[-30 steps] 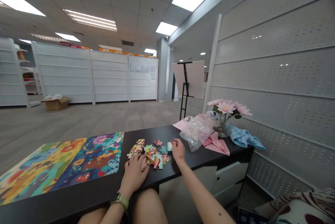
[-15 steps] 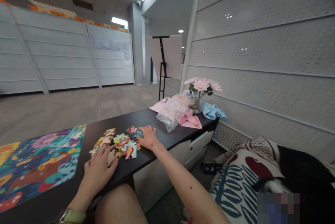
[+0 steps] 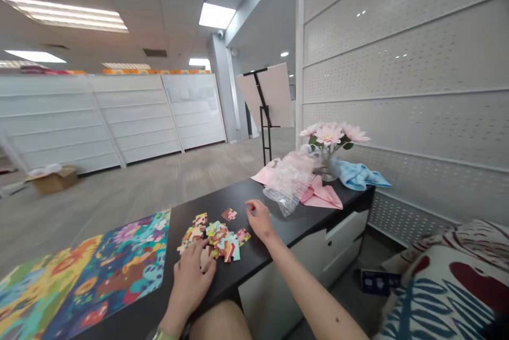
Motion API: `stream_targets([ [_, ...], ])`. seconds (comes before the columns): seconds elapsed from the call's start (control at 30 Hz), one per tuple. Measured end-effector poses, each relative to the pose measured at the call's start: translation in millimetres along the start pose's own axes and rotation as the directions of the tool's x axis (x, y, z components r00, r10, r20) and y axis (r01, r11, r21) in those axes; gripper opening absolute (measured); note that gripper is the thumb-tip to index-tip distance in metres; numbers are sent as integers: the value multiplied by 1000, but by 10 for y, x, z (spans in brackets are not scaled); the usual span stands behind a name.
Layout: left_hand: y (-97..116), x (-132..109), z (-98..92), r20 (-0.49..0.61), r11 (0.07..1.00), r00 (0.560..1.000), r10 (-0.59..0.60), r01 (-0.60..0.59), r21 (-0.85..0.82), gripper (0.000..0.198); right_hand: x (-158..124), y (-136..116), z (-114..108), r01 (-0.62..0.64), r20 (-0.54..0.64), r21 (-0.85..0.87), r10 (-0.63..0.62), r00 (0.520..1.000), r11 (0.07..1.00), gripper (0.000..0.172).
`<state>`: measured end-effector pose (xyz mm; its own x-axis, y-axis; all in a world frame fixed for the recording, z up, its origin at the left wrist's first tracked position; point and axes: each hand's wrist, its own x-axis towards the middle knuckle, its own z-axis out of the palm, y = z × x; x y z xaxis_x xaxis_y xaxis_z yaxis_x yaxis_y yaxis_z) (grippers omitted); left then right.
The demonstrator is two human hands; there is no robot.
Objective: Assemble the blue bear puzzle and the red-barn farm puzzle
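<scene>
Multicoloured puzzle pieces (image 3: 223, 240) now lie apart from the right hand (image 3: 260, 219), its grip unclear.

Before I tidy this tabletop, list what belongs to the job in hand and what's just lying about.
Belongs to the job: puzzle pieces under and beside the left hand; possibly the colourful pictures.

Apparently just lying about: clear plastic bag; vase of pink flowers; blue cloth.

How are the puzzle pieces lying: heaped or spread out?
Mostly heaped: many puzzle pieces overlap beside the left hand, though a brown-and-pink bit lies apart from the heap.
</scene>
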<state>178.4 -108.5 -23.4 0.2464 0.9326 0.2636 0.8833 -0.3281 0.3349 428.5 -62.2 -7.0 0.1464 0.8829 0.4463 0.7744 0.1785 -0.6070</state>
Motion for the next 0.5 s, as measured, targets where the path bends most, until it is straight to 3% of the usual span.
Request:
stream_targets([
  [0.1, 19, 3, -22, -13, 998, 999, 32, -32, -45, 46, -47, -77, 20, 77, 47, 61, -80, 996, 995, 27],
  [0.2, 28, 3, -8, 10, 997, 1000, 28, -27, -78, 47, -143, -189, 2, 213, 113, 148, -231, 966, 966, 30],
  [0.3, -9, -14, 48, 27, 992, 999, 18, -14, -123, 52, -237, -293, -35, 381, 291, 214, -431, 854, 899, 60],
  [0.37, -80, -6, 70, 5, 983, 1000, 12, -11, -182, 58, -258, -333, -29, 391, 389, 214, -445, 807, 895, 71],
  [0.5, -333, 235, -40, -47, 934, 993, 110, -119, -336, 68, -172, -298, 75, 264, 382, 160, -306, 872, 951, 57],
])
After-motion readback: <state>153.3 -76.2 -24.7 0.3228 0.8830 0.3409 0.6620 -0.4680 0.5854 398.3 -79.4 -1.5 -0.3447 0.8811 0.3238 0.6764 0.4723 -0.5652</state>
